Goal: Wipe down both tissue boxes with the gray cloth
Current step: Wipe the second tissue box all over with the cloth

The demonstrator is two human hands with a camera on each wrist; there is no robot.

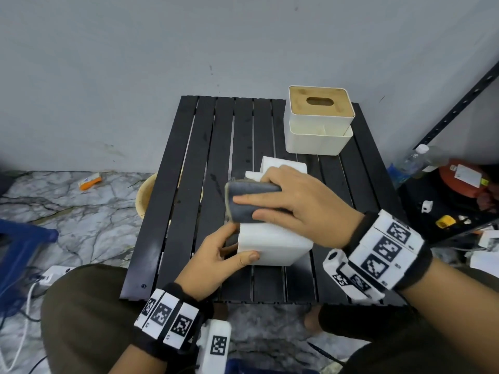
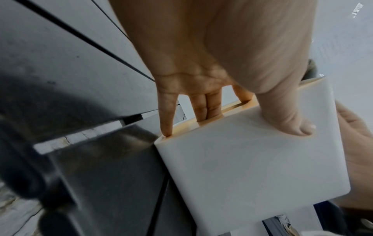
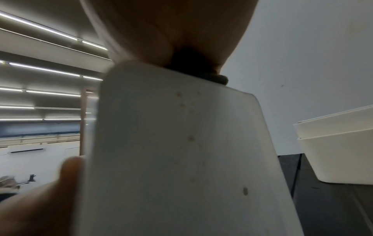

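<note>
Gray cloth [image 1: 252,202]; white box [image 1: 275,245]; black slatted table [image 1: 186,184]; far box [image 1: 318,133] white, tan lid.

Near tissue box [image 1: 275,247] smooth matt white plastic; gray cloth [image 1: 248,201] soft fabric.

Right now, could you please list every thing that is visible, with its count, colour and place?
near tissue box: 1, white, table front centre, held
far tissue box: 1, white with wooden lid, table back right
gray cloth: 1, dark gray, on near box top
table: 1, black slatted
basin: 1, cream, floor under table's left edge
plastic bottle: 1, clear, right of table
stool: 1, blue, left floor
left hand: grips near box's left side
right hand: presses cloth onto box
</note>
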